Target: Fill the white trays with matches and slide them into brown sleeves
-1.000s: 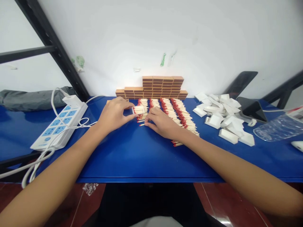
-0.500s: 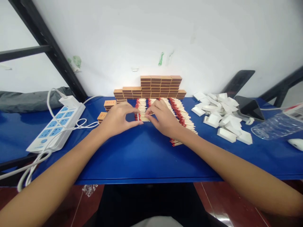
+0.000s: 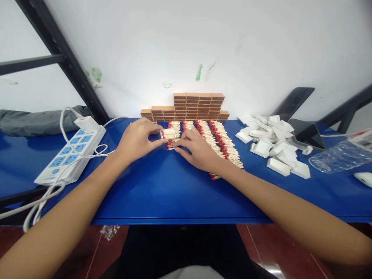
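Observation:
Between the thumb and fingers of my left hand (image 3: 138,139) is a small white matchbox tray (image 3: 169,134), its open side toward me, with red-tipped matches lying in it. Just right of the tray, my right hand (image 3: 196,149) has its thumb and fingers closed together low over the matches; whether anything is in that pinch is too small to make out. Loose matches (image 3: 226,143) lie on the blue table in several long rows, red heads to the left, partly hidden by my right hand and forearm.
Closed matchboxes (image 3: 199,106) are stacked against the wall. White empty trays (image 3: 279,143) are heaped on the right, near a dark stand (image 3: 305,133) and a clear plastic container (image 3: 340,157). A power strip (image 3: 71,153) with white cables lies at the left on the blue table (image 3: 174,197).
My left hand has turned the tray so its inside with matches shows, and has shifted slightly up and left. My right hand has moved a little left and down.

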Demonstrator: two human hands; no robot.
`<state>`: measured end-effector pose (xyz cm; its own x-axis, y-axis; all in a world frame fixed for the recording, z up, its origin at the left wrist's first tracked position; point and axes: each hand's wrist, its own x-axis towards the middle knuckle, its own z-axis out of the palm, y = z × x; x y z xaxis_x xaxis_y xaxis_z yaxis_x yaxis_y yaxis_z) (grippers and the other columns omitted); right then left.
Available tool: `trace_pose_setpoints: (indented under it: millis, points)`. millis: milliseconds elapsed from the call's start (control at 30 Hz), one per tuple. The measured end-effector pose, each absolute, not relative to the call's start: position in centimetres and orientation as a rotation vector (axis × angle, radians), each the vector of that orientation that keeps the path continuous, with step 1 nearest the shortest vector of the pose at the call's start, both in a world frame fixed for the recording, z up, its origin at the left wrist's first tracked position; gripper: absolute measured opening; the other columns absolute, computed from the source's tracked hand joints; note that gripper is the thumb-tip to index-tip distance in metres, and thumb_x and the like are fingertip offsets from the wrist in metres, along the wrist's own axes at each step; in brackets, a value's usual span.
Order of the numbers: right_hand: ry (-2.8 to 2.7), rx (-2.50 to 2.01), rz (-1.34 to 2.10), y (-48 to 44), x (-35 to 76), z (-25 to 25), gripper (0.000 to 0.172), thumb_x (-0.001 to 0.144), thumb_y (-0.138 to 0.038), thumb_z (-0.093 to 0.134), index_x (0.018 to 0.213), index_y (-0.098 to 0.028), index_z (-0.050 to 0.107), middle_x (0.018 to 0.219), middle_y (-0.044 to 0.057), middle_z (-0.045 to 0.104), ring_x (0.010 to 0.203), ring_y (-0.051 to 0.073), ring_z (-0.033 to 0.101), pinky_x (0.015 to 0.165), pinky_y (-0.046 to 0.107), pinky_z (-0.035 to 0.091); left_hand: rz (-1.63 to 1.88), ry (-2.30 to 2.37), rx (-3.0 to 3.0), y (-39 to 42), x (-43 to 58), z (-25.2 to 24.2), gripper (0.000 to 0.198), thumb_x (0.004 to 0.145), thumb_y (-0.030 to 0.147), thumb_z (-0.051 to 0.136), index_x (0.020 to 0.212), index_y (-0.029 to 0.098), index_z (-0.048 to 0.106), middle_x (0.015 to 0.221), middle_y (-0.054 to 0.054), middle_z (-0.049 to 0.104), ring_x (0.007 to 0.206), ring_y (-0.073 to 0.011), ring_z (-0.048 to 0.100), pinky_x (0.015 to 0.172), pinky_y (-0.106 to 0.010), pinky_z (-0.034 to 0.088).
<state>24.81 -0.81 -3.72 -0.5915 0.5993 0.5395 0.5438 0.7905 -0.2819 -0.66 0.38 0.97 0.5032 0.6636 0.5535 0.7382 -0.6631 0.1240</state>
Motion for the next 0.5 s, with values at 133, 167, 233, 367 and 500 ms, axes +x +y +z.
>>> trace_pose_setpoints:
  millis: [133, 167, 233, 367, 500]
  points:
    - [-2.388, -0.879, 0.136, -0.6, 24.7, -4.3, 0.015, 0.104, -0.022, 0.061, 0.108, -0.021, 0.076, 0.104, 0.011, 0.058, 0.104, 0.028, 0.052, 0.094, 0.047, 0.050, -0.853, -1.234, -2.614, 0.6, -0.7, 0.6, 0.027, 0.091, 0.045, 0.080, 0.106, 0.021, 0.081, 0.101, -0.008, 0.081, 0.096, -0.0286, 0.072, 0.087, -0.041, 0.053]
    - [-2.390, -0.882, 0.143, -0.5, 24.7, -4.3, 0.015, 0.105, -0.022, 0.060, 0.106, -0.021, 0.075, 0.104, 0.011, 0.058, 0.104, 0.028, 0.052, 0.094, 0.047, 0.050, -0.853, -1.237, -2.614, 0.6, -0.7, 0.5, 0.027, 0.091, 0.044, 0.079, 0.106, 0.022, 0.081, 0.103, -0.008, 0.081, 0.098, -0.0288, 0.072, 0.088, -0.041, 0.053]
    - [-2.393, -0.887, 0.163, -0.5, 24.7, -4.3, 0.013, 0.104, -0.021, 0.060, 0.102, -0.020, 0.073, 0.104, 0.011, 0.059, 0.104, 0.028, 0.052, 0.095, 0.046, 0.050, -0.858, -1.237, -2.612, 0.6, -0.7, 0.3, 0.026, 0.091, 0.043, 0.079, 0.107, 0.023, 0.081, 0.105, -0.008, 0.082, 0.099, -0.0290, 0.072, 0.089, -0.041, 0.053]
    - [-2.452, -0.904, 0.190, -0.6, 24.9, -3.9, 0.012, 0.104, -0.018, 0.059, 0.096, -0.019, 0.068, 0.103, 0.011, 0.060, 0.105, 0.028, 0.052, 0.096, 0.046, 0.048, -0.852, -1.232, -2.612, 0.5, -0.6, 0.4, 0.024, 0.091, 0.041, 0.080, 0.106, 0.022, 0.081, 0.107, -0.009, 0.082, 0.100, -0.0299, 0.073, 0.090, -0.042, 0.054]
    - [-2.483, -0.896, 0.183, -0.8, 25.4, -3.0, 0.012, 0.106, -0.020, 0.057, 0.098, -0.019, 0.066, 0.104, 0.011, 0.061, 0.106, 0.029, 0.051, 0.094, 0.045, 0.046, -0.829, -1.233, -2.628, 0.3, -0.5, 0.6, 0.025, 0.090, 0.041, 0.081, 0.107, 0.021, 0.082, 0.109, -0.009, 0.082, 0.101, -0.0305, 0.073, 0.091, -0.043, 0.054]
